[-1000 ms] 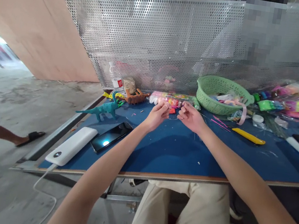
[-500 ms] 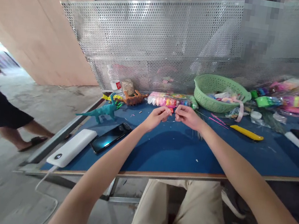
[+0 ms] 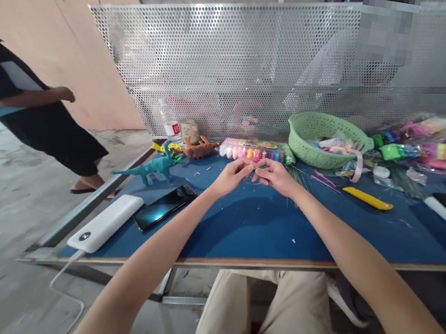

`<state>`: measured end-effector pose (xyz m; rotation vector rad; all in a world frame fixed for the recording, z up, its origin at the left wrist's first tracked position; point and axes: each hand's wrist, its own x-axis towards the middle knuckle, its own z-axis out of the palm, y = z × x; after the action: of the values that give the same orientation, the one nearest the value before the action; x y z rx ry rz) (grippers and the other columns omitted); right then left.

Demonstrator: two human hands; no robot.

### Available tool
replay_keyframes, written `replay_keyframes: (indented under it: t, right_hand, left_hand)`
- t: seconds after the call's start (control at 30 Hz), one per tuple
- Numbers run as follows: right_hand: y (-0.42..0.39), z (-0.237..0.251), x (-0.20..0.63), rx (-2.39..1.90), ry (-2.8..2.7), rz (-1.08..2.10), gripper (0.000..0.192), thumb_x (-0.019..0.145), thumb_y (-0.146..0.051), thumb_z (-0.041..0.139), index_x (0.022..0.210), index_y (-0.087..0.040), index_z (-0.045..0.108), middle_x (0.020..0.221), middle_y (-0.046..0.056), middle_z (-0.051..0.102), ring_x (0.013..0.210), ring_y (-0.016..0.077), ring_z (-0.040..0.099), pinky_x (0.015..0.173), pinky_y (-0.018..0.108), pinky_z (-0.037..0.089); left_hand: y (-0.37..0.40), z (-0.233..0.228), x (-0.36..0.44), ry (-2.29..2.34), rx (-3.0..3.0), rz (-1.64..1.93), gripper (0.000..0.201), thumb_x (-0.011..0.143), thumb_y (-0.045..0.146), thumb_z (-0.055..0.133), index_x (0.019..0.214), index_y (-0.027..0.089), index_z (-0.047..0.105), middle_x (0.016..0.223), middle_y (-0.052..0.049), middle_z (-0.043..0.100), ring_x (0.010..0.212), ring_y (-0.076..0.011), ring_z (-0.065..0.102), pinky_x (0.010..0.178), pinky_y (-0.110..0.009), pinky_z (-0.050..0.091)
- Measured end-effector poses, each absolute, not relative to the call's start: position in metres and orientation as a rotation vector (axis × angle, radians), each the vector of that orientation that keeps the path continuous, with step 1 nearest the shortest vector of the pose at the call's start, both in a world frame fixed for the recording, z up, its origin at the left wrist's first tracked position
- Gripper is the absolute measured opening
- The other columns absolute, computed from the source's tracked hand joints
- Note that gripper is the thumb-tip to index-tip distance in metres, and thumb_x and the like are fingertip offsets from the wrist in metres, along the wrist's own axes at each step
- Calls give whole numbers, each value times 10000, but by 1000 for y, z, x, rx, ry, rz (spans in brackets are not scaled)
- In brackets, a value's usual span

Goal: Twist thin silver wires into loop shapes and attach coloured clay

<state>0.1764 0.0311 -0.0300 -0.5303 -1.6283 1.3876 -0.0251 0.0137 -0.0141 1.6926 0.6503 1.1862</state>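
Over the blue tabletop (image 3: pixel 247 227), my left hand (image 3: pixel 235 177) and my right hand (image 3: pixel 274 176) meet with their fingertips together. Both hands are closed in a pinch; whatever sits between the fingers is too small to make out. A thin pale strand curves just below the fingertips, and fine strands (image 3: pixel 298 174) stick out beyond my right hand. Directly behind the hands lies a clear pack of colourful modelling clay (image 3: pixel 251 150). To the right are pink strips (image 3: pixel 325 181) and a yellow utility knife (image 3: pixel 367 199).
A green basket (image 3: pixel 305 152) holding bagged pieces stands at the back. Toy dinosaurs (image 3: pixel 155 168), a phone (image 3: pixel 164 207) and a white power bank (image 3: pixel 107 222) lie left. Bagged colourful items (image 3: pixel 424 151) crowd the right. A perforated metal panel (image 3: pixel 221 71) borders the back; a person (image 3: pixel 45 110) walks at left.
My hands have come closer, from slightly apart to touching at the fingertips. The person at left has moved right and now shows more of the body.
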Motion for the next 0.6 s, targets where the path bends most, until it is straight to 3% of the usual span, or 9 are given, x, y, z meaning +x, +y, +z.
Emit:
replay_keyframes:
  t: [0.23,0.47,0.6]
  right_hand:
    - [24,-23,171,-526,-1650,1186,312,863,-451,797,864,-211,598,763,42,765,482,93,536,474,241,393]
    - [19,-19,169,-611,-1712,938,328,893,-516,739,861,-197,670,780,29,732,577,148,686,524,262,489]
    - [16,-18,169,-668,-1748,866,360,920,-554,686,879,-197,666,758,18,716,566,154,683,537,275,527]
  left_hand:
    - [15,-19,-21,684,1729,1308,261,914,430,733,945,176,680,723,5,580,625,-101,460,599,-236,347]
    - [18,-21,-24,771,1975,1327,236,998,414,602,983,180,629,832,-19,651,725,-117,558,685,-246,429]
    - [21,-22,-27,789,2023,1285,253,984,426,620,985,173,627,838,-21,682,707,-108,573,668,-237,449]
